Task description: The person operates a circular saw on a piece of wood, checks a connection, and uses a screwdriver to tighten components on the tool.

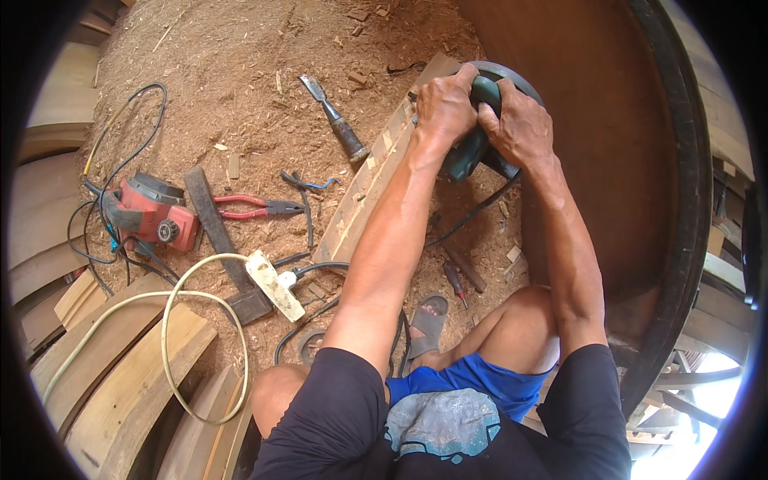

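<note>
Left hand (pixel 446 110): wrapped on dark-green-and-black power tool (pixel 466 156)
Right hand (pixel 520 130): gripping same tool, right side
Tool: at far end of pale wooden beam (pixel 380 172)
Left of beam: dark-handled steel chisel (pixel 341 126)

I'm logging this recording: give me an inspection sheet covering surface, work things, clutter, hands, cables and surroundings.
Surface: brown ground strewn with wood shavings and chips.
Work things: dark green power tool at the far end of a wooden beam; contact between them hidden.
Clutter: chisel, hammer, red-handled pliers, red power tool, screwdriver, all on the ground.
Hands: left hand and right hand both grip the green tool.
Cables: black cable below the green tool; pale cable looping to a whitish socket block.
Surroundings: curved planks at lower left; large dark-rimmed brown panel at right.
</note>
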{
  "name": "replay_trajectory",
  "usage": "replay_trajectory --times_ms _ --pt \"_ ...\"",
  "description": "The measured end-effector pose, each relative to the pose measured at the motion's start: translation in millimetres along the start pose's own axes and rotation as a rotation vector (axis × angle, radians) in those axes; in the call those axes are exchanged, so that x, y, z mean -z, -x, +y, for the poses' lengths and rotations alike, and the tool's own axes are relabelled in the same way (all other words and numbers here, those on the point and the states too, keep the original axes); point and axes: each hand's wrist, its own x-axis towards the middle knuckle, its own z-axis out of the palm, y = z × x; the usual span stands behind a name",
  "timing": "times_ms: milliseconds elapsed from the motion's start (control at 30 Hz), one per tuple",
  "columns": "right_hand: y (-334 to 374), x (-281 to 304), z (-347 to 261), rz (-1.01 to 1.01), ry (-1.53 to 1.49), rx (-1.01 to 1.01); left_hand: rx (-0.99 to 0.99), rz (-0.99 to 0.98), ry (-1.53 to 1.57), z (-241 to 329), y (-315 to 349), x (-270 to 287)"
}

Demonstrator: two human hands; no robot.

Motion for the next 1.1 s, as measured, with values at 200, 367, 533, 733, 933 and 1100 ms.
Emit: replay_trajectory --times_ms 200,367,533,733,933,1100 --pt "-1.8 4.1 -9.6 -0.036 0.030 -0.086 -0.027 0.030 0.013 -3.0 0.8 0.1" --pt "-6.1 4.3 -9.4 -0.028 0.108 -0.023 0.006 0.034 0.051 -1.9 0.9 1.1" --pt "-9.8 13.7 -10.0 -0.080 0.025 0.016 -0.004 0.095 0.056 -9.6 -0.7 0.2" --pt "-9.0 19.9 -11.2 -0.145 -0.084 0.049 0.000 0.108 0.082 -12.2 -1.2 7.7" --pt "-10.8 21.2 -12.9 -0.172 -0.089 0.066 0.046 0.085 0.085 -12.0 -1.7 11.3" --pt "-11.6 18.4 -17.8 -0.136 -0.074 0.056 -0.010 0.107 0.087 -15.3 -0.8 11.8"
